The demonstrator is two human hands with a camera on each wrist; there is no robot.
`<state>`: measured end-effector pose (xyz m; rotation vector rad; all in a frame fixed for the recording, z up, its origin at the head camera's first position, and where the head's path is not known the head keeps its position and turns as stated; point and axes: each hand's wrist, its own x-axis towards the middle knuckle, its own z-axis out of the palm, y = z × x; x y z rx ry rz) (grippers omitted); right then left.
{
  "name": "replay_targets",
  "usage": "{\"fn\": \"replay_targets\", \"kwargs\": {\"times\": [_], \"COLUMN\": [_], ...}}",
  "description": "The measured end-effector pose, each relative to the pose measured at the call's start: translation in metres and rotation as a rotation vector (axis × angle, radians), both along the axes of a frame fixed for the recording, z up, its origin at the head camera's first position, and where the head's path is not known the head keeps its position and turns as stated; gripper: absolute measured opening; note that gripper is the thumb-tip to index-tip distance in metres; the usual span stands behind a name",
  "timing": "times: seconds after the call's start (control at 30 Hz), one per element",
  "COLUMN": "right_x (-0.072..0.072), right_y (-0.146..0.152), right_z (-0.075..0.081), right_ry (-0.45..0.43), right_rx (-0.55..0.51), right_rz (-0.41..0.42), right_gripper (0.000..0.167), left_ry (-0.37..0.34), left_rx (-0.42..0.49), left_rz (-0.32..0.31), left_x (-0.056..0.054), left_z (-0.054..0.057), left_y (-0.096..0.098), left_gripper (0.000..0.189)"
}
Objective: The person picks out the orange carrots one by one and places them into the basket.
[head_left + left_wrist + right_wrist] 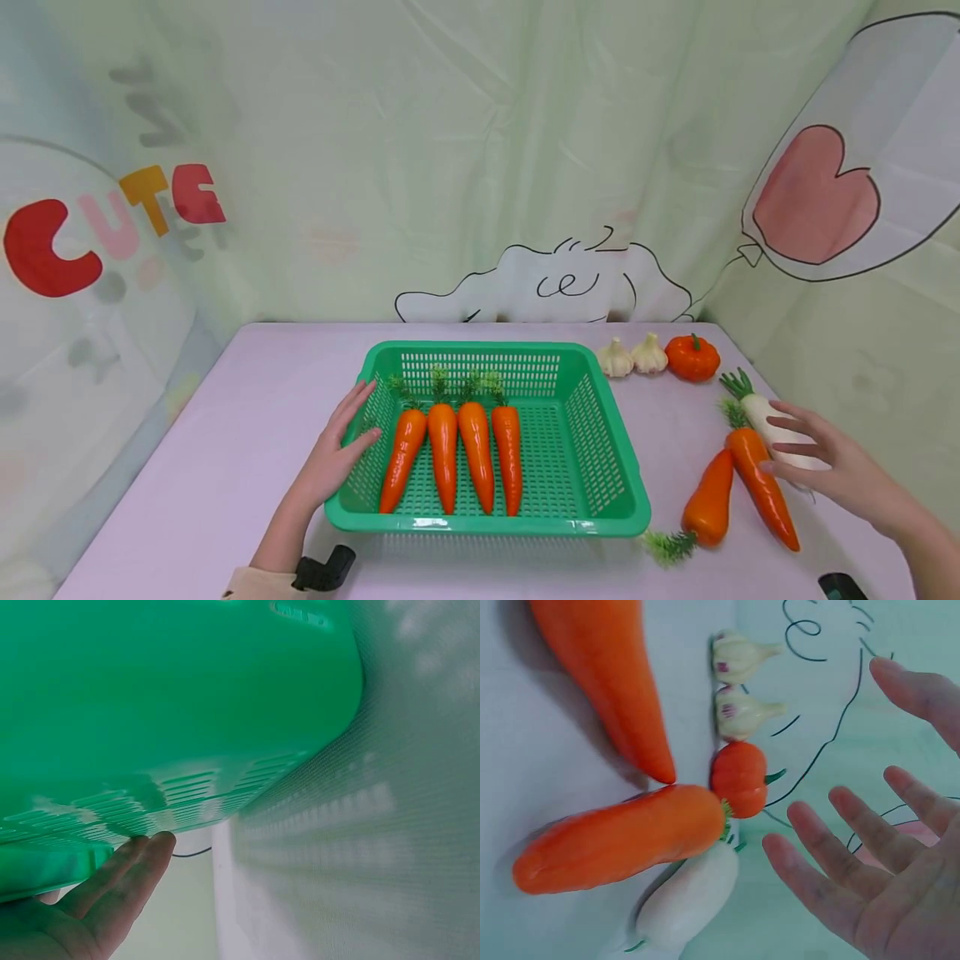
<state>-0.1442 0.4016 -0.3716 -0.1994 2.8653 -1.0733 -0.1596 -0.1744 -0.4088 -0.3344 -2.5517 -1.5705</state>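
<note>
A green slotted plastic basket [489, 524] holds several carrots [444, 458] side by side, green tops toward the far wall. My left hand [335, 457] is at the basket's left rim; in the left wrist view its straight fingers [127, 889] lie against the outer wall. On the right, my right hand [840, 471] hovers with fingers spread and nothing in it. Partly behind it lies a white radish [690, 896]. Beside that is a carrot [622, 840], its tip toward me. Another carrot [708, 504] points the opposite way, its leafy top near the basket.
Two garlic bulbs [632, 358] and a small orange pumpkin [693, 358] stand in a row at the back right, beyond the basket. A pale table [187, 500] carries everything. A printed curtain [337, 167] hangs behind and along the sides.
</note>
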Motion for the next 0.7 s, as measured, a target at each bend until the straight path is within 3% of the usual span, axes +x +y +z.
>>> {"fn": "replay_targets", "kwargs": {"times": [0.23, 0.47, 0.7], "right_x": [-0.004, -0.009, -0.012], "right_y": [0.013, 0.014, 0.015], "right_z": [-0.019, -0.025, -0.034], "right_ry": [-0.081, -0.257, -0.301], "right_rx": [-0.016, -0.036, -0.075], "right_rz": [0.016, 0.011, 0.005], "right_gripper": [0.075, 0.078, 0.084], "left_ry": [-0.005, -0.004, -0.001], "left_rx": [-0.007, 0.001, -0.003], "left_rz": [0.003, 0.005, 0.004], "left_x": [-0.001, 0.000, 0.000], "left_z": [0.000, 0.000, 0.000], "left_y": [0.001, 0.000, 0.000], "left_gripper": [0.059, 0.059, 0.059]}}
